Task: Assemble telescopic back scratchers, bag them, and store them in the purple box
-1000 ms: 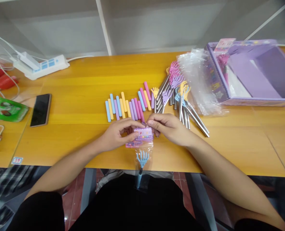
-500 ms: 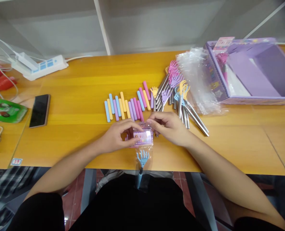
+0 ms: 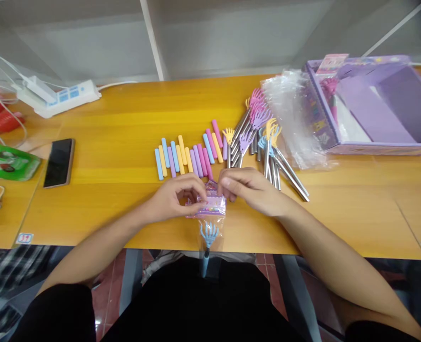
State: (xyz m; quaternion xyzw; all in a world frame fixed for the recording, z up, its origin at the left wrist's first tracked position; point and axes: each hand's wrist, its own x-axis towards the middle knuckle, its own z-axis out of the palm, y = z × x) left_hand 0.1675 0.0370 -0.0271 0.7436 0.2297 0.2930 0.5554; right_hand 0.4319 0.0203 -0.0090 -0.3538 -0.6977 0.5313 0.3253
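Purple card [image 3: 213,209] between hands [image 3: 178,197] [image 3: 251,190], less shiny now

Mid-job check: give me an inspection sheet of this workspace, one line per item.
Surface: yellow wooden table, seams toward both sides.
Things: bagged blue scratcher and purple card; bag reaches past the near edge. Beyond: coloured sticks, metal-rod scratchers, clear bags, purple box.
Clutter: phone and green packet, left.
Grip: left hand at the card's left, right hand at its upper right; exact hold unclear.
Cables: white cables at a power strip, far left, away from both hands.
Surroundings: pale panels behind, red-tiled floor below.
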